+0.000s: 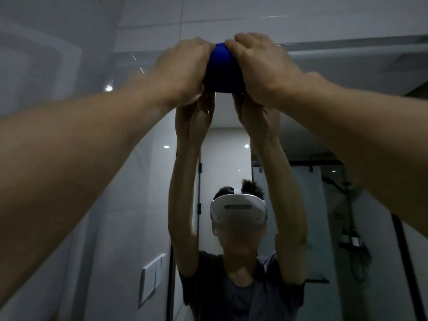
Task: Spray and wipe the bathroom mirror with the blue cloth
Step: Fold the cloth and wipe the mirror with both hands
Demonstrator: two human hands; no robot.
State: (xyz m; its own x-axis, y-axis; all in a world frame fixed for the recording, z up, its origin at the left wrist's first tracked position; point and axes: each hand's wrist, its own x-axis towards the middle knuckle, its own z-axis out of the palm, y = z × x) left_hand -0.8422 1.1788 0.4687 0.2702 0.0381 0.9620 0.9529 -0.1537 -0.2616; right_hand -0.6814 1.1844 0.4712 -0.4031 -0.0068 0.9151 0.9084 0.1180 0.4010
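I see my left hand and right hand raised side by side, both gripping the blue cloth between them; it presses against the mirror.

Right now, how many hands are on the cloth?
2: the left hand holds the cloth's left side, the right hand its right, high on the mirror.

Single head-worn view, close to the wall

The wide-angle camera faces forward and slightly upward at the large glass bathroom mirror, its own wearer reflected at lower centre.
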